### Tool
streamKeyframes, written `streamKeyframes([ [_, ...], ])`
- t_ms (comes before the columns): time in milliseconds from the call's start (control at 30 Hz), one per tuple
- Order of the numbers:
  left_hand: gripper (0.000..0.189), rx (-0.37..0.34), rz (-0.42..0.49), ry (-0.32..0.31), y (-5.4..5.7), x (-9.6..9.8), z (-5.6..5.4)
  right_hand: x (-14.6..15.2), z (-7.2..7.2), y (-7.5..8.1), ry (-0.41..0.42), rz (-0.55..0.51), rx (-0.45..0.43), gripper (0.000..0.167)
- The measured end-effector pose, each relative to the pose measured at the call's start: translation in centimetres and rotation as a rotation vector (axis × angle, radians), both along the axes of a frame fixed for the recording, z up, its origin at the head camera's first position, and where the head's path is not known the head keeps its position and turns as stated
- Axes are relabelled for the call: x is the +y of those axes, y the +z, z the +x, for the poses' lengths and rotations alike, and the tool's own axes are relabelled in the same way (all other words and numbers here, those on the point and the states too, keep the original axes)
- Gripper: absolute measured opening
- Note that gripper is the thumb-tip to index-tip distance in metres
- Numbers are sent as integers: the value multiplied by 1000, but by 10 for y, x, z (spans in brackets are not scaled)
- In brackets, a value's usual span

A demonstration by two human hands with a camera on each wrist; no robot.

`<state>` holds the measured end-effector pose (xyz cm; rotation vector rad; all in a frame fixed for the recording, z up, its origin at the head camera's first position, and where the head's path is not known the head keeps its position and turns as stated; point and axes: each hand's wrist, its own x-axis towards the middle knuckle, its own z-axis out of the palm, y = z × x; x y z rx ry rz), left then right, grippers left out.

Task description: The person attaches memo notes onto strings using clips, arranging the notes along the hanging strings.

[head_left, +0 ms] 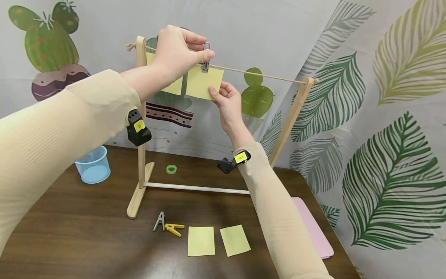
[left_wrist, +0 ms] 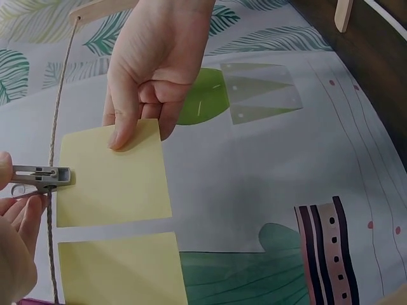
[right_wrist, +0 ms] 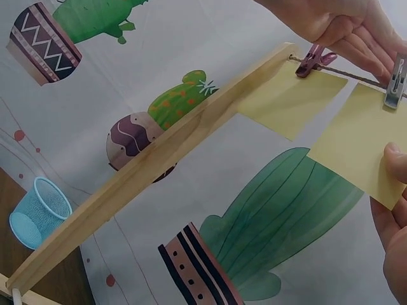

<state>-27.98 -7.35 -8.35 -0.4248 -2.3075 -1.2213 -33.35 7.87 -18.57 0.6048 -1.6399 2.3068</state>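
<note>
My left hand (head_left: 179, 52) pinches a grey clothespin (head_left: 206, 58) at the twine (head_left: 258, 73). The clothespin's tip sits over the top edge of a yellow paper square (head_left: 204, 82). With thumb and fingers, my right hand (head_left: 230, 102) pinches that paper by its lower right corner. Beside it a second yellow paper (right_wrist: 289, 95) hangs near the left post, held on the twine by a dark pink clothespin (right_wrist: 311, 61). In the left wrist view, the grey clothespin (left_wrist: 41, 176) straddles the twine and the paper's edge.
A wooden frame (head_left: 141, 116) with a white bar (head_left: 196, 188) stands on the brown table. In front lie a grey clothespin (head_left: 159, 221), a yellow clothespin (head_left: 174, 228) and two yellow papers (head_left: 201, 241). Around are a blue mesh basket (head_left: 93, 166), green tape (head_left: 171, 169) and a pink folder-like slab (head_left: 311, 226).
</note>
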Motion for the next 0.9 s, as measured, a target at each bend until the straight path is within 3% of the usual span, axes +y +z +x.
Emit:
streamKeyframes([
  [267, 49, -30, 21, -53, -4, 1, 1, 1, 0, -3, 6, -4, -4, 15],
  [500, 49, -34, 98, -48, -7, 3, 1, 1, -1, -6, 8, -8, -15, 14],
  [667, 48, 21, 171, -58, -12, 3, 0, 3, -2, -11, -7, -1, -23, 15],
  [900, 41, 163, 279, -76, -25, 3, 1, 5, -2, -17, -9, 5, -44, 19],
])
